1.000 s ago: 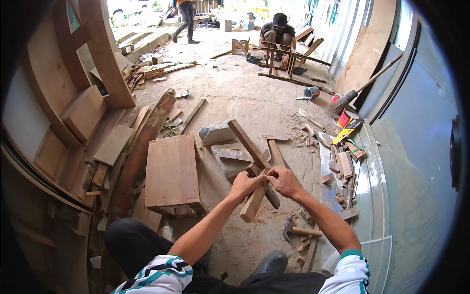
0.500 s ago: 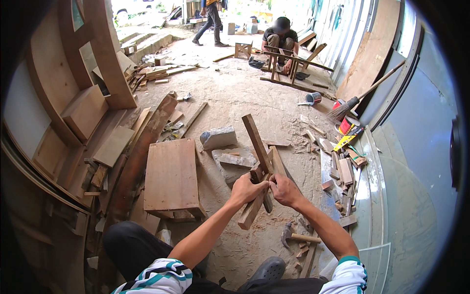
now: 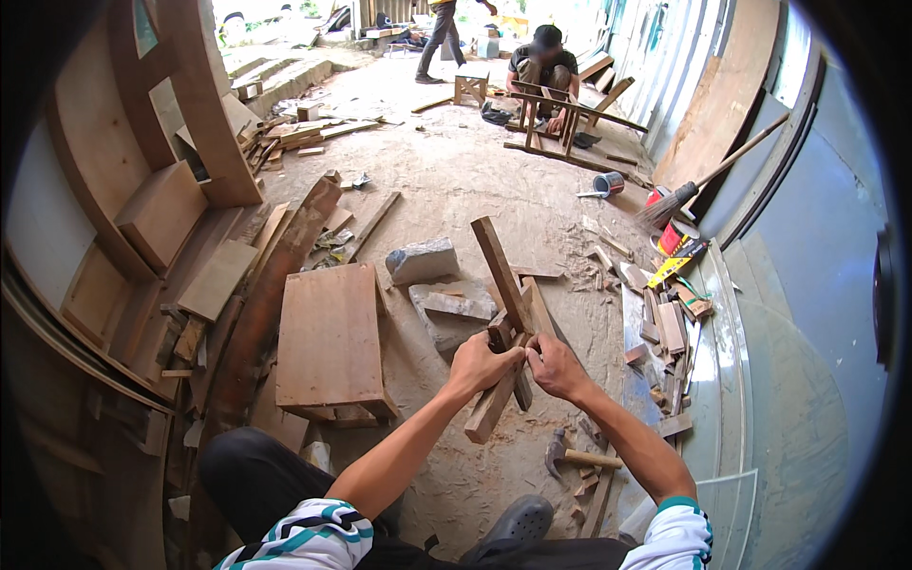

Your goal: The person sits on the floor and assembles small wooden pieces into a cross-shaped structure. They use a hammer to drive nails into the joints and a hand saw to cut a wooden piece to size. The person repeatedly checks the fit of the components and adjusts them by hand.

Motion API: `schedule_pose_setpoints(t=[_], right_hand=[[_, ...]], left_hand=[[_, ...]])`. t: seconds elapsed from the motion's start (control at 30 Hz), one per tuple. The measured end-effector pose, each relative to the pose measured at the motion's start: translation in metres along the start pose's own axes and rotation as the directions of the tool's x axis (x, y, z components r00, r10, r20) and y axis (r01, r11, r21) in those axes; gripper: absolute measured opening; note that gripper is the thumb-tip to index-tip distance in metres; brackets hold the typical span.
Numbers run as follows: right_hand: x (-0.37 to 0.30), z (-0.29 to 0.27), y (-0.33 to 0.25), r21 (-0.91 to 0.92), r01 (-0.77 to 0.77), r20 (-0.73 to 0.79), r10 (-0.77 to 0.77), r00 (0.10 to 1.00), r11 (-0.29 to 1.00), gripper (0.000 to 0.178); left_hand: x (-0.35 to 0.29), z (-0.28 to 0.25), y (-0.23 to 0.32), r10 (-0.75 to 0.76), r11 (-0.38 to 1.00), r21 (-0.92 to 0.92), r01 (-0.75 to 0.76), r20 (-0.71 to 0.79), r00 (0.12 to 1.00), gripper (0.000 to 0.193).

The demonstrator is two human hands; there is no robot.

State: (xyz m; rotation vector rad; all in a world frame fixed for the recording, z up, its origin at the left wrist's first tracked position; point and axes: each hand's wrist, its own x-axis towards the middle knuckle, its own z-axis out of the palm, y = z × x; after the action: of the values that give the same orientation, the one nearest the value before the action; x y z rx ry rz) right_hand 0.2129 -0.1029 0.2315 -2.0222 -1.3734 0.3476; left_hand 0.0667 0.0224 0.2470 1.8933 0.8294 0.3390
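There are two bare hands, a left hand point(image 3: 483, 369) and a right hand point(image 3: 557, 368), one claw hammer point(image 3: 591, 460), one broom point(image 3: 671, 205), one yellow-bladed handsaw point(image 3: 671, 270), one clog point(image 3: 528, 520), one grey can point(image 3: 609, 185), two red containers point(image 3: 673, 239), one small stool point(image 3: 472, 73), two other people point(image 3: 543, 71) and, overlapping too much for a sure count, several wooden pieces point(image 3: 489, 414).

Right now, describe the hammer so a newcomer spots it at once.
Over the dusty floor, find the person's right hand at the crossed wood pieces. Below it in the picture, above the grey clog, the hammer lies beside wood scraps. Unlike those scraps, it has a dark, curved metal head on a pale wooden handle.
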Motion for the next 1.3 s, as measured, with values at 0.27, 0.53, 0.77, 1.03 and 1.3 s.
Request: schedule_pose_setpoints(t=[0.27,0.53,0.77,1.03,1.3], right_hand=[[0.000,-0.007,0.001,0.115,-0.119,-0.037,0.124,0.992,0.986,0.024],[0.001,-0.015,-0.017,0.082,0.012,-0.135,-0.001,0.991,0.997,0.023],[0.000,-0.020,-0.021,0.029,0.005,-0.116,-0.002,0.993,1.000,0.021],[-0.009,-0.013,-0.006,0.044,-0.010,-0.088,0.014,0.996,0.999,0.021],[-0.012,-0.010,0.002,0.086,-0.028,-0.071,0.034,0.997,0.996,0.024]], left_hand=[[-0.003,0.002,0.009,-0.016,1.000,0.019,0.017,-0.052,0.999,0.053],[0.007,0.011,-0.006,-0.051,0.990,-0.129,0.054,0.022,0.998,0.044],[0.008,0.014,-0.009,-0.058,0.972,-0.228,0.063,0.029,0.998,0.040],[0.007,0.019,-0.013,-0.036,0.973,-0.225,0.052,0.075,0.997,0.041],[0.007,0.015,-0.012,-0.046,0.967,-0.241,0.082,0.153,0.987,0.044]])
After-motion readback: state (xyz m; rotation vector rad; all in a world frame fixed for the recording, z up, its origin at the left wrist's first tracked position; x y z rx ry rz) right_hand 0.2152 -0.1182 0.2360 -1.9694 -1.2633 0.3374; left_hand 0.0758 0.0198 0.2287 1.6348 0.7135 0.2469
